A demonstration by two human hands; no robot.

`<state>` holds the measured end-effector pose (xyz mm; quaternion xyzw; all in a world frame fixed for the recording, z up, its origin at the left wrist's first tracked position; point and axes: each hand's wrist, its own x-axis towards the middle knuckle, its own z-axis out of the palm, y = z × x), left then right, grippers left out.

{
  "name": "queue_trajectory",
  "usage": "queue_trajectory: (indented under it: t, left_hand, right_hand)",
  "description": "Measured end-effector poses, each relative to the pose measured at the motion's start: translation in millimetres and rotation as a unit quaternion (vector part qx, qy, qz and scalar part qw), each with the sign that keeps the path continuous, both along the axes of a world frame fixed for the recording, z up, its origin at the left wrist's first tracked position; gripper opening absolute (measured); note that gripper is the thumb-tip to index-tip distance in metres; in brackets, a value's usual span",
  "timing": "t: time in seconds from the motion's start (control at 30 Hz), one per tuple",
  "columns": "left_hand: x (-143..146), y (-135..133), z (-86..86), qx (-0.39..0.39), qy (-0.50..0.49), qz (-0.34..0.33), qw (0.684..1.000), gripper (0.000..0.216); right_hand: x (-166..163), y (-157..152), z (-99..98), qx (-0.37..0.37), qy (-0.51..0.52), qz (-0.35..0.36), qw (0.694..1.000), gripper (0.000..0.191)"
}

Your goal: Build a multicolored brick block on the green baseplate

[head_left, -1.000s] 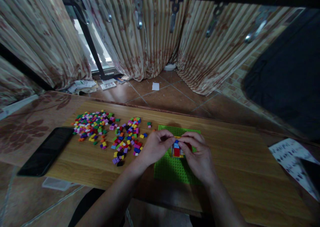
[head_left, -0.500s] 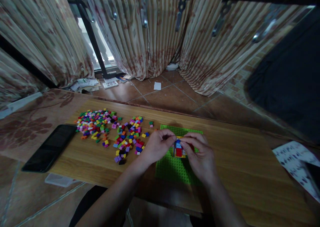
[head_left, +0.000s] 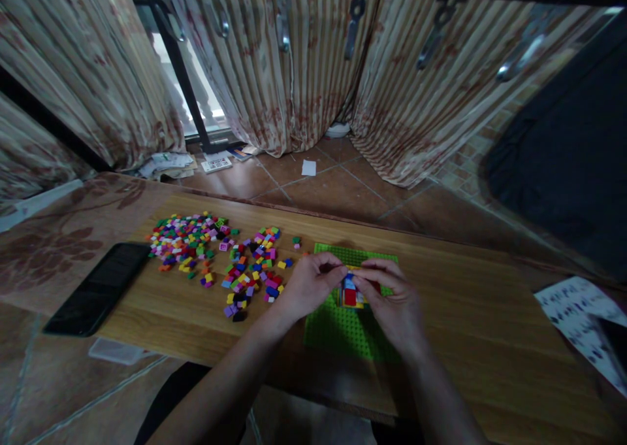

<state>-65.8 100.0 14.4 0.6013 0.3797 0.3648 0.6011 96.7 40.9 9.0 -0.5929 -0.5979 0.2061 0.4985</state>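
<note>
A green studded baseplate [head_left: 343, 337] lies on the wooden table under both hands. On it stands a small build of toy bricks [head_left: 350, 296], with red, yellow and blue pieces showing. My left hand [head_left: 315, 285] comes in from the left, its thumb and forefinger pinched at the back of the build. From the other side my right hand [head_left: 396, 301] pinches at the same spot. Between the fingertips a small blue toy brick [head_left: 349, 278] shows; the fingers hide part of it and of the build.
Loose toy bricks in many colours lie in a large heap [head_left: 183, 239] and a looser scatter [head_left: 255, 272] left of the baseplate. A black phone-like slab [head_left: 98, 291] rests at the table's left end. A printed sheet [head_left: 580, 321] is at the far right.
Both hands stay pinched at the build, with only a slight shift of the right hand's fingers. The bricks and baseplate have not moved visibly.
</note>
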Motion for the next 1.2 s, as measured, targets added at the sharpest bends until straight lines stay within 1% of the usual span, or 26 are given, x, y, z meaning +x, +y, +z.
queue_trajectory:
  t: [0.2, 0.37, 0.5, 0.6, 0.73, 1.0, 1.2]
  left_hand:
    - [0.3, -0.2, -0.6, 0.005, -0.003, -0.002, 1.000, 0.018]
    - [1.4, -0.2, -1.1, -0.005, 0.005, 0.000, 1.000, 0.019]
    - [1.4, -0.6, 0.1, -0.009, 0.007, 0.004, 1.000, 0.019]
    - [1.5, -0.7, 0.1, 0.004, 0.016, 0.009, 1.000, 0.017]
    - [2.4, -1.3, -1.1, -0.003, 0.012, 0.018, 1.000, 0.019]
    - [4.1, -2.2, -2.9, -0.007, 0.017, 0.025, 1.000, 0.019]
    - [6.5, -2.2, -1.5, -0.010, 0.023, 0.046, 0.999, 0.016]
  right_hand:
    - [4.0, -3.8, 3.3, 0.002, -0.052, 0.003, 0.999, 0.015]
    - [9.9, -5.8, 8.2, 0.037, -0.080, -0.036, 0.995, 0.016]
    - [9.9, -8.0, 9.6, 0.060, -0.118, -0.008, 0.991, 0.016]
    - [7.4, -9.4, 10.0, 0.077, -0.149, 0.020, 0.986, 0.023]
    - [5.5, -9.5, 9.3, 0.089, -0.168, 0.028, 0.981, 0.031]
    - [6.6, -9.1, 8.0, 0.107, -0.196, 0.034, 0.974, 0.030]
    - [4.6, -8.9, 7.4, 0.109, -0.208, 0.037, 0.971, 0.028]
